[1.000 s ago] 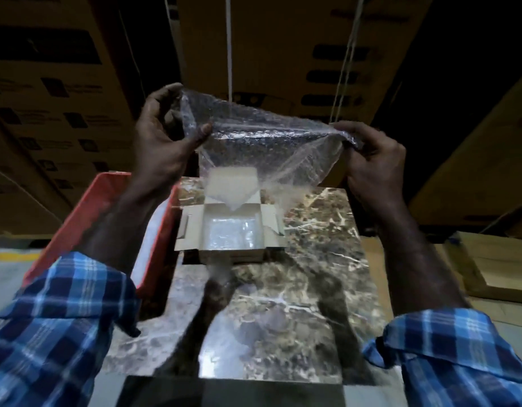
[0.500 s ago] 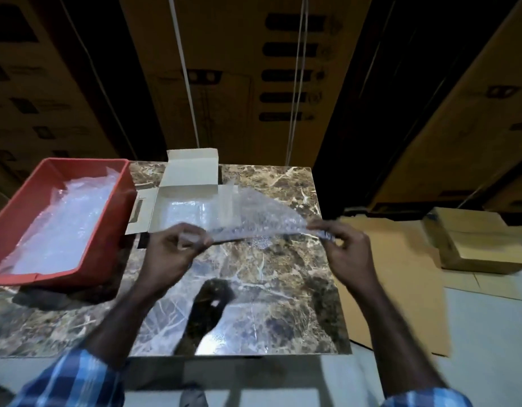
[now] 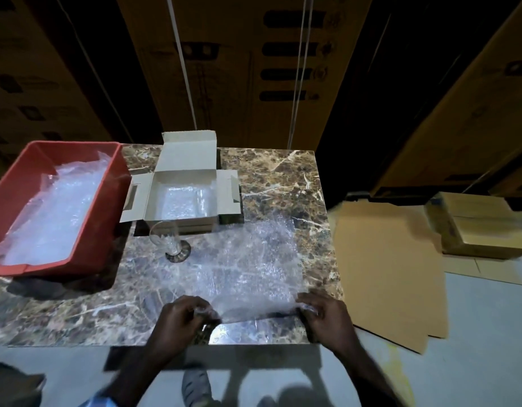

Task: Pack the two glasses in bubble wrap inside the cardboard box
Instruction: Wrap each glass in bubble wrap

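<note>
A clear sheet of bubble wrap [image 3: 248, 259] lies spread flat on the marble table [image 3: 306, 177]. My left hand [image 3: 180, 315] pinches its near left corner and my right hand [image 3: 324, 312] pinches its near right corner, both at the table's front edge. One clear stemmed glass [image 3: 165, 239] stands upright just in front of the open cardboard box [image 3: 180, 168], left of the sheet. The box holds something wrapped in bubble wrap [image 3: 180, 204]; what is inside I cannot tell.
A red plastic crate [image 3: 113, 183] with more bubble wrap sits at the table's left. Flat cardboard sheets [image 3: 386, 265] and a closed carton [image 3: 477, 227] lie on the floor to the right. Large stacked cartons [image 3: 239, 69] stand behind the table.
Both hands brought the bubble wrap down from the air and pulled it toward me, laying it flat on the table. The glass in front of the box has come into view.
</note>
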`<state>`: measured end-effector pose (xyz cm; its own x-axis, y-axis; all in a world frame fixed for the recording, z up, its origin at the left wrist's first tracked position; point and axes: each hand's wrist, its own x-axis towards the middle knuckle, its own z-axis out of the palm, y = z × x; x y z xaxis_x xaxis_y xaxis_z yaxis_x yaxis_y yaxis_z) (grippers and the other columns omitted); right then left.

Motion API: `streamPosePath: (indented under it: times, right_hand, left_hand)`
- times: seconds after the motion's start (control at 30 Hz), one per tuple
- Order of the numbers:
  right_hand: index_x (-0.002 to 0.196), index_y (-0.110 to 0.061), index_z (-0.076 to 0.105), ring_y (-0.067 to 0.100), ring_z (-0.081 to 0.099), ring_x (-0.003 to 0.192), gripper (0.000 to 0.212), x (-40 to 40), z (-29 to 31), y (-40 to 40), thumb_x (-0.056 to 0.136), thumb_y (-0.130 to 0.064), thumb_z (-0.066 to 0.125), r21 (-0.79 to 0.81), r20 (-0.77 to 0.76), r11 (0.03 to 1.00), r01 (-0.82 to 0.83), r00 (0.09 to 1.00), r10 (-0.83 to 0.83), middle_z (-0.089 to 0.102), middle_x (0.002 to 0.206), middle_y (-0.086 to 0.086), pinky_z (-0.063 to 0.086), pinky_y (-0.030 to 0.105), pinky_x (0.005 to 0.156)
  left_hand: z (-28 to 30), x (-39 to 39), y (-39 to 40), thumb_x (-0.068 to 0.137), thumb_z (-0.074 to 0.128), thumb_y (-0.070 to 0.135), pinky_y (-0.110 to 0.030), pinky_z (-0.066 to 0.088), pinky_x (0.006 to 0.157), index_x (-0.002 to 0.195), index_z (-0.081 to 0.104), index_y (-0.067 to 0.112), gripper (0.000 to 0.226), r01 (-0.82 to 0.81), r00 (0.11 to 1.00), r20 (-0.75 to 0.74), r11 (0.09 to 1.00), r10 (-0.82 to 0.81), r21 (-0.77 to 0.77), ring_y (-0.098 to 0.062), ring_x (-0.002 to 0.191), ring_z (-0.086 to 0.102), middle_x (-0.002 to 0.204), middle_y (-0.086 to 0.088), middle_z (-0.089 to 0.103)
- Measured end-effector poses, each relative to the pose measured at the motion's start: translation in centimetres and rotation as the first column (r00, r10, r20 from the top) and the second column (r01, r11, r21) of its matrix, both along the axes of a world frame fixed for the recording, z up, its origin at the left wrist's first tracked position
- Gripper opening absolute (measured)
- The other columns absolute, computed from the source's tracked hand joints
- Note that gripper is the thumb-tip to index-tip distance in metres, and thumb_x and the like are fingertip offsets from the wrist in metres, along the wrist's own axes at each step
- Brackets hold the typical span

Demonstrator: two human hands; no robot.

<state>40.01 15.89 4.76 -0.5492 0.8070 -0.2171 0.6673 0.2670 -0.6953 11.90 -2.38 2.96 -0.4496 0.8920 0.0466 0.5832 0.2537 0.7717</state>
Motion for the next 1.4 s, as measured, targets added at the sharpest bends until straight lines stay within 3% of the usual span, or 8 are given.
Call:
streamPosePath:
  times: [0.2,0.3,0.37,0.43,0.6,0.7,0.9,1.4]
  right_hand:
    - [0.093,-0.015,0.082,0.017,0.068,0.109,0.023,0.9,-1.8,-1.1,0.074,-0.006,0.072,-0.069,0.061,0.998,0.012,0.998,-0.008,0.072,0.117,0.005,0.039,0.004,0.087]
    - [0.083,-0.018,0.078,0.014,0.072,0.090,0.015,0.7,-2.4,-1.2,0.073,-0.025,0.069,-0.113,-0.006,0.992,0.058,0.998,-0.059,0.078,0.097,-0.001,0.054,0.024,0.081]
    - [0.074,-0.015,0.074,0.015,0.064,0.059,0.011,-0.1,-2.3,-0.9,0.083,-0.021,0.073,-0.192,-0.055,0.975,0.115,0.990,-0.128,0.070,0.065,-0.002,0.054,0.038,0.064]
    - [0.061,-0.021,0.070,0.011,0.051,0.045,0.028,-1.1,-2.5,-0.1,0.087,-0.011,0.071,-0.305,-0.088,0.935,0.182,0.972,-0.218,0.058,0.049,0.000,0.043,0.033,0.055]
    - [0.067,-0.008,0.063,0.020,0.054,0.056,0.028,-4.0,-2.6,2.4,0.093,-0.018,0.067,-0.444,-0.192,0.840,0.310,0.883,-0.428,0.058,0.058,0.004,0.048,0.036,0.064]
    - [0.067,-0.020,0.055,0.009,0.043,0.054,0.033,-5.9,-1.9,4.3,0.099,-0.020,0.061,-0.377,-0.167,0.867,0.325,0.897,-0.409,0.047,0.057,-0.011,0.033,0.025,0.057]
    - [0.067,-0.018,0.048,0.016,0.042,0.055,0.036,-8.2,-3.2,6.6,0.102,-0.024,0.056,-0.173,-0.061,0.939,0.298,0.948,-0.312,0.046,0.057,-0.001,0.034,0.028,0.054]
    - [0.101,-0.012,0.054,0.032,0.058,0.071,0.030,-9.8,-4.1,8.4,0.107,-0.037,0.039,0.037,0.220,0.976,0.212,0.951,-0.215,0.064,0.080,0.014,0.037,0.035,0.063]
  left_hand:
    - [-2.4,-0.6,-1.8,0.074,0.083,0.033,-0.023,0.046,0.055,0.066,0.069,0.034,0.016,0.057,0.996,0.079,0.974,-0.040,-0.218,-0.001,0.057,0.063,0.066,0.011,0.070]
    - [-1.8,-0.8,-1.6,0.075,0.087,0.038,-0.031,0.051,0.064,0.065,0.072,0.020,0.026,0.041,0.967,0.251,0.957,0.034,-0.287,-0.017,0.071,0.072,0.071,0.002,0.074]
    - [-1.0,-1.0,-1.0,0.080,0.084,0.029,-0.037,0.055,0.070,0.068,0.072,0.010,0.025,0.021,0.906,0.411,0.956,0.105,-0.291,-0.029,0.076,0.073,0.073,-0.009,0.074]
    - [0.2,-1.2,0.1,0.081,0.079,0.017,-0.038,0.055,0.068,0.077,0.070,-0.005,0.024,-0.030,0.823,0.538,0.960,0.183,-0.280,-0.032,0.071,0.072,0.076,-0.019,0.073]
    - [1.6,-2.1,3.4,0.087,0.069,0.002,-0.024,0.044,0.044,0.077,0.049,0.001,0.023,-0.192,0.611,0.718,0.942,0.334,-0.276,-0.020,0.044,0.055,0.060,-0.014,0.051]
    - [0.9,-3.1,5.7,0.092,0.064,-0.002,-0.043,0.058,0.058,0.089,0.056,-0.006,0.009,-0.257,0.528,0.768,0.930,0.363,-0.263,-0.030,0.057,0.066,0.074,-0.023,0.067]
    - [-3.2,-3.4,7.3,0.098,0.063,0.019,-0.039,0.052,0.068,0.085,0.060,0.017,0.013,-0.359,0.862,0.324,0.921,0.389,-0.150,-0.021,0.069,0.063,0.075,-0.007,0.067]
    - [-4.1,-1.4,8.6,0.100,0.056,0.019,-0.042,0.046,0.053,0.099,0.049,0.009,0.013,-0.438,0.892,-0.173,0.892,0.417,-0.110,-0.043,0.061,0.061,0.070,-0.019,0.064]
